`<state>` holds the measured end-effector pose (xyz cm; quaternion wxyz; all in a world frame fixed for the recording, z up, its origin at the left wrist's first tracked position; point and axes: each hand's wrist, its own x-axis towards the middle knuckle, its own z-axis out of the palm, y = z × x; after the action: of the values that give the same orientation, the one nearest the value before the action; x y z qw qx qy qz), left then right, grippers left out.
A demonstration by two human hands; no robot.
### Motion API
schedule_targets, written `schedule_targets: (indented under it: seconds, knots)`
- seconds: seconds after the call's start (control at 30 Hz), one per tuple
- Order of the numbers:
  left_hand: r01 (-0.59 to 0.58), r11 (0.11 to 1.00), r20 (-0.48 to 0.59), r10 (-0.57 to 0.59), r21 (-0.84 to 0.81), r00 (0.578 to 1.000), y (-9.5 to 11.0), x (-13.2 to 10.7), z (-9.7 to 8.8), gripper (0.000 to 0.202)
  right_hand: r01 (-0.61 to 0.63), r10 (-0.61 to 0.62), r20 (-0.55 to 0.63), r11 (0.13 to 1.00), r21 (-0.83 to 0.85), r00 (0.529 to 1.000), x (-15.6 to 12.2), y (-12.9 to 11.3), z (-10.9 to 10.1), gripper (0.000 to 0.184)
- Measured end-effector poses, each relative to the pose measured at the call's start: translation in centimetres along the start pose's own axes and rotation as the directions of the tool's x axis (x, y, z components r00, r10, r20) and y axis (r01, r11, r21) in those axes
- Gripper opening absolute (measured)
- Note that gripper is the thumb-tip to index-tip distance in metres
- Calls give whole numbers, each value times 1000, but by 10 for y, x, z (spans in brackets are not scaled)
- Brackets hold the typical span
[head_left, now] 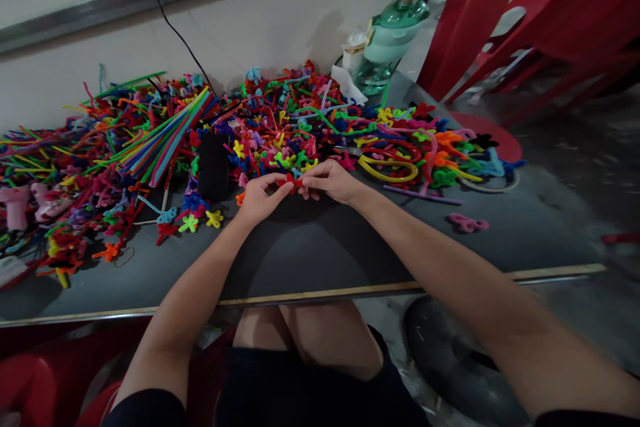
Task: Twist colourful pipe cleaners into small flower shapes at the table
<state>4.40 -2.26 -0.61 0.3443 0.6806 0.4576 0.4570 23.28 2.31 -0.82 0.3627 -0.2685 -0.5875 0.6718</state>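
Observation:
A small piece of red pipe cleaner (290, 181), bent into loops, is pinched between both hands above the dark tabletop. My left hand (261, 199) grips its left side with thumb and forefinger. On the other side, my right hand (330, 181) pinches its right end, with the fingers partly curled. Just behind the hands lies a dense heap of colourful pipe cleaner pieces (260, 140), many twisted into flowers. A black phone (213, 167) rests left of my left hand. Yellow-handled scissors (387, 170) lie right of my right hand.
A bundle of straight pipe cleaners (167, 137) leans on the heap at left. A pink glue gun (15, 207) lies at far left. At back right stands a green bottle (393, 40) beside red chairs (475, 20). A pink looped piece (469, 223) lies near the right end of the table (320, 253).

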Motion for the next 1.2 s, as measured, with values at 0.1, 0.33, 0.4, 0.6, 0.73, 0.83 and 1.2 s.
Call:
schedule_targets:
  seconds: [0.1, 0.33, 0.4, 0.6, 0.73, 0.83, 1.2]
  knots:
    - [-32, 999, 11, 32, 21, 999, 1, 0, 0, 24, 0, 0, 13, 1000, -25, 1000, -1, 0, 0, 32]
    - [-45, 994, 0, 45, 105, 999, -1, 0, 2, 20, -5, 4, -13, 997, -74, 1000, -1, 0, 4, 37]
    - [-55, 990, 0, 56, 128, 998, 0, -1, 3, 20, -9, 9, -3, 996, -94, 1000, -1, -1, 6, 38]
    - [-82, 978, -26, 88, 192, 996, -1, 0, 3, 16, 80, -105, -86, 964, -253, 991, -3, 0, 10, 38]
    - [-48, 973, -56, 62, 224, 996, -4, 4, 2, 11, 165, -227, -115, 903, -396, 967, -5, 3, 13, 40]
    - [-25, 976, -64, 40, 217, 997, -3, 4, 3, 22, 169, -249, -134, 886, -432, 959, -5, 5, 14, 35]
    - [112, 994, -178, -111, 0, 978, 3, 2, 10, 22, 56, -151, -324, 957, -285, 934, -2, 7, 21, 37]
